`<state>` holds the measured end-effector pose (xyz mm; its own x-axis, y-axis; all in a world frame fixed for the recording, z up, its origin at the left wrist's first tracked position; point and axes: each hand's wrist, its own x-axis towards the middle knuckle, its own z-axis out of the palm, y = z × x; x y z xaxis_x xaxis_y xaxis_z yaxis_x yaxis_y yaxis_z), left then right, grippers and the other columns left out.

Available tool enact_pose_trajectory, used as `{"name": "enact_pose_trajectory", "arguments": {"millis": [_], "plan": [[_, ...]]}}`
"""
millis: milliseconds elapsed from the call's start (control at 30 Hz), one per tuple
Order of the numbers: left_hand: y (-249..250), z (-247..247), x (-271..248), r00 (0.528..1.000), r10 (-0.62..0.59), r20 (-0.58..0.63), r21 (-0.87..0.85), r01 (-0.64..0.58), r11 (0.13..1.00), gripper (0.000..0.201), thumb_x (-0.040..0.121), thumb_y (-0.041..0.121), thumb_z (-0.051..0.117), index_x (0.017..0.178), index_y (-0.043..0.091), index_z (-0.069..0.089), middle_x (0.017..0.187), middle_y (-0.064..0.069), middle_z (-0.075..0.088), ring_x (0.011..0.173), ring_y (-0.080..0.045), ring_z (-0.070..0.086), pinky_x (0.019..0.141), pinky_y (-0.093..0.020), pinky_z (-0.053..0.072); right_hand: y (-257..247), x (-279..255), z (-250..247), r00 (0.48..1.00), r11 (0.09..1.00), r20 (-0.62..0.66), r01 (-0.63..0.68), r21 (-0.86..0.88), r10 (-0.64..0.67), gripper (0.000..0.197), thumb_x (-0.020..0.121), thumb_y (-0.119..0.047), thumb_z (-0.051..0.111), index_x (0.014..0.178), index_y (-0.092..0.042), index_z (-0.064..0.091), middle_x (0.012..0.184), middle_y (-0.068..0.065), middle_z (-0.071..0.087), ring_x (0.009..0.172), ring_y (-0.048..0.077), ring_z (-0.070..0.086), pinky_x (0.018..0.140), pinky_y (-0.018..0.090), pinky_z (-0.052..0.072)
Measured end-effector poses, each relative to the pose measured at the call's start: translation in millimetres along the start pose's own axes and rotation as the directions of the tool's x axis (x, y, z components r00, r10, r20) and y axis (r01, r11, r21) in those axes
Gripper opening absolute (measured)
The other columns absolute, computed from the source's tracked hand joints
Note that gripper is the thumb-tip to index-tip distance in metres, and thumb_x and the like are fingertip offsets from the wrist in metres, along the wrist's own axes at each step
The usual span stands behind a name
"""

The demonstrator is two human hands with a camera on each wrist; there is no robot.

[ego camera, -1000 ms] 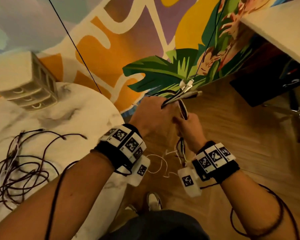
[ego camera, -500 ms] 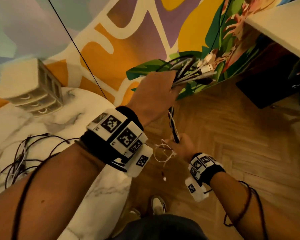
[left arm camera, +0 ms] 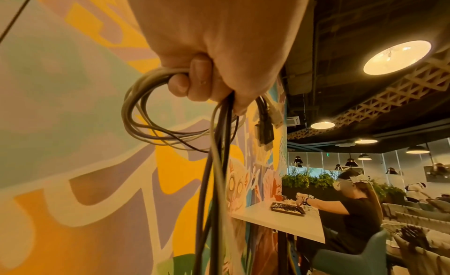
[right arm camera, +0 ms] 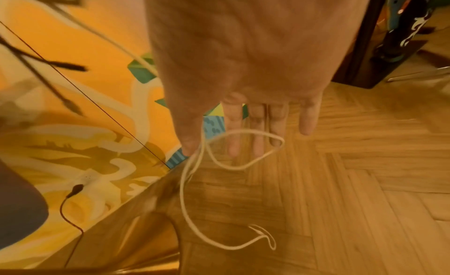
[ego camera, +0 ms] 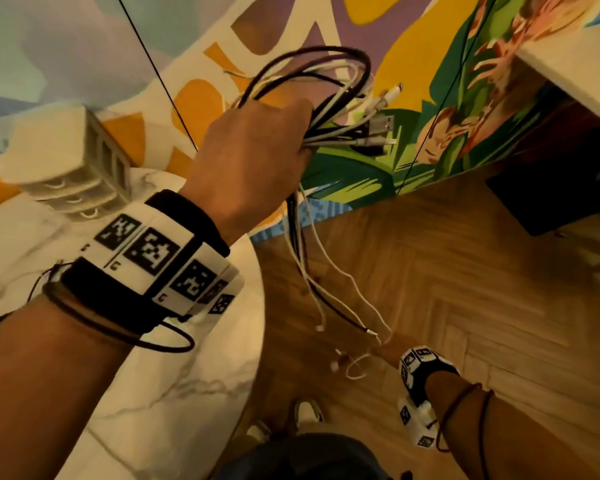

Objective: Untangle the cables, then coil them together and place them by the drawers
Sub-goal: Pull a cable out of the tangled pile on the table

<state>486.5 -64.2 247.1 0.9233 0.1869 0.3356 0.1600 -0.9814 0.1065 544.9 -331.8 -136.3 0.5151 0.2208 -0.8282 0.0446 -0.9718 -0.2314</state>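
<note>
Holding low over the wooden floor (right arm camera: pixel 365 183), my right hand (right arm camera: pixel 243 67) has its fingers (right arm camera: pixel 258 136) straight and spread, gripping nothing; a thin white cable (right arm camera: pixel 190 211) droops past the thumb, and I cannot tell whether it touches the skin or just hangs in front. It looks feather-light and limp, so I judge it will slide off any loose hold.

Higher up, my left hand (ego camera: pixel 253 157) is clenched around the bundle of cables (ego camera: pixel 326 98), a mix of dark and white leads with one loop already formed above the fist and plug ends (ego camera: pixel 381 124) sticking out to the side. Loose tails (ego camera: pixel 305 271) dangle from the fist toward the floor.

These leads are soft and springy rather than stiff. I'd take the tails near the fist, not at the plugs, and feed each turn into the loop, pinching where strands cross.

Farther off to the left, the small drawers (ego camera: pixel 80 174) stand on the marble table (ego camera: pixel 194 393), well apart from the bundle.
</note>
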Motion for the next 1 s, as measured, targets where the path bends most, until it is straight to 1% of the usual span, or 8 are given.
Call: {"name": "enact_pose_trajectory", "arguments": {"millis": [133,267,367,467,633,733,833,1000], "plan": [[-7,-1,5,0.998,-0.025,-0.054,0.001,0.025,1.000,0.020,0.094,0.023,0.049,0.098,0.004,0.051,0.079,-0.024,0.059,0.060,-0.034,0.040,0.055,-0.037,0.025,49,27,10,0.989,0.978,0.004,-0.147,-0.149,0.149,0.050,0.075,-0.056,0.065,0.117,-0.030,0.058,0.113,-0.001,0.062,0.101,0.021,0.061,0.078,0.029,0.050],[-11,4,5,0.998,-0.016,-0.058,0.007,0.016,1.000,0.020,0.093,0.023,0.050,0.093,0.002,0.051,0.075,-0.026,0.057,0.059,-0.036,0.041,0.054,-0.038,0.025,30,-16,-9,0.986,0.953,-0.018,-0.155,0.261,0.165,0.033,0.096,-0.040,0.047,0.099,-0.013,0.066,0.084,0.009,0.064,0.068,0.023,0.062,0.056,0.028,0.051],[-14,12,4,1.000,-0.027,-0.012,0.027,0.027,0.999,0.020,0.093,0.022,0.051,0.094,0.002,0.052,0.074,-0.027,0.057,0.059,-0.039,0.044,0.053,-0.038,0.027,50,-2,-7,0.950,0.757,-0.027,-0.230,0.612,0.310,0.052,0.082,-0.055,0.058,0.052,-0.012,0.063,0.045,0.007,0.055,0.044,0.024,0.056,0.065,0.044,0.060],[-19,21,4,0.998,-0.059,0.008,0.031,0.058,0.998,0.022,0.094,0.024,0.049,0.097,0.002,0.052,0.077,-0.029,0.057,0.067,-0.047,0.051,0.053,-0.039,0.028,44,-10,-13,0.958,0.482,0.008,-0.151,0.863,0.286,0.046,0.093,-0.029,0.051,0.052,-0.010,0.041,0.029,-0.002,0.035,0.022,0.010,0.032,0.033,0.015,0.036],[-27,31,-1,0.996,-0.083,0.024,0.013,0.082,0.997,0.023,0.094,0.024,0.048,0.097,0.002,0.053,0.076,-0.027,0.058,0.065,-0.045,0.050,0.052,-0.039,0.029,51,-38,-34,0.920,0.046,0.064,-0.088,0.995,0.386,0.035,0.099,-0.023,0.032,0.067,-0.012,0.039,0.059,0.005,0.043,0.050,0.017,0.043,0.054,0.031,0.038],[-25,35,-3,0.996,-0.088,0.012,-0.037,0.089,0.995,0.023,0.095,0.024,0.050,0.101,0.002,0.055,0.079,-0.026,0.059,0.068,-0.045,0.051,0.054,-0.037,0.026,50,-81,-42,0.923,0.350,0.110,-0.248,0.903,0.369,0.022,0.100,-0.016,0.032,0.111,-0.002,0.046,0.089,0.008,0.044,0.074,0.022,0.046,0.059,0.037,0.047],[-20,37,-1,0.997,-0.075,-0.007,-0.107,0.074,0.992,0.023,0.095,0.023,0.051,0.102,0.002,0.056,0.080,-0.026,0.060,0.070,-0.044,0.052,0.056,-0.037,0.028,32,-108,-35,0.947,0.936,0.026,-0.319,0.147,0.319,0.048,0.089,-0.023,0.061,0.132,-0.013,0.041,0.110,0.010,0.054,0.089,0.028,0.061,0.067,0.032,0.056],[-19,35,6,0.995,-0.082,-0.056,-0.189,0.070,0.979,0.022,0.095,0.023,0.050,0.102,0.003,0.057,0.086,-0.024,0.064,0.076,-0.044,0.054,0.059,-0.035,0.029,19,-114,-10,0.964,0.956,0.005,-0.265,0.129,0.267,0.029,0.082,-0.032,0.071,0.107,-0.018,0.064,0.068,-0.005,0.057,0.061,0.009,0.056,0.046,0.018,0.043]]}}
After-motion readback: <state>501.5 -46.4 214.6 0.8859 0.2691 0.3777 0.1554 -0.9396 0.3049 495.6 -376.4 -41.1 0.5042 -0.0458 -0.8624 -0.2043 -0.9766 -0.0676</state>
